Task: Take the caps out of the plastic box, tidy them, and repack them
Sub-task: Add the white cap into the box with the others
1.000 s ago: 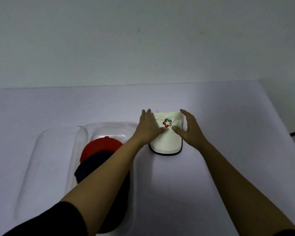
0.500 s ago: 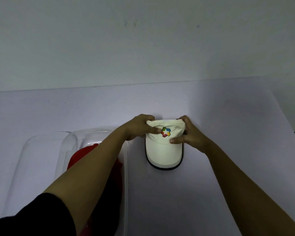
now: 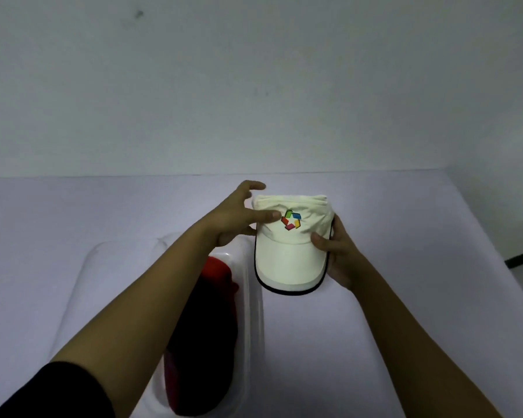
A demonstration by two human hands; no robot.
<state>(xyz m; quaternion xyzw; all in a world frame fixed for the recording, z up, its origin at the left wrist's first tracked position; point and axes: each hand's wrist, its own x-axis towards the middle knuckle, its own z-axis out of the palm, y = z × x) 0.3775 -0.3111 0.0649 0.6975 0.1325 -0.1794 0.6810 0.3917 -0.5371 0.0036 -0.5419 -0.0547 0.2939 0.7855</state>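
A cream cap [image 3: 290, 254] with a dark-edged brim and a multicoloured logo is held up over the table, brim toward me. My right hand [image 3: 335, 251] grips its right side, thumb on top by the brim seam. My left hand [image 3: 239, 215] touches the crown's left side, thumb lying across the front beside the logo, other fingers loosely curled behind. The clear plastic box [image 3: 254, 312] lies lower left, partly under my left forearm. It holds a red cap [image 3: 216, 267] and a dark cap [image 3: 203, 327].
The box's clear lid [image 3: 103, 282] lies to the left of the box on the pale table [image 3: 420, 221]. A plain wall stands behind the table. The table's right edge runs down at the far right.
The cream cap has come up off the table and nearer to me. My right hand slid from the crown to the brim's side. My left fingers loosened from the crown's top.
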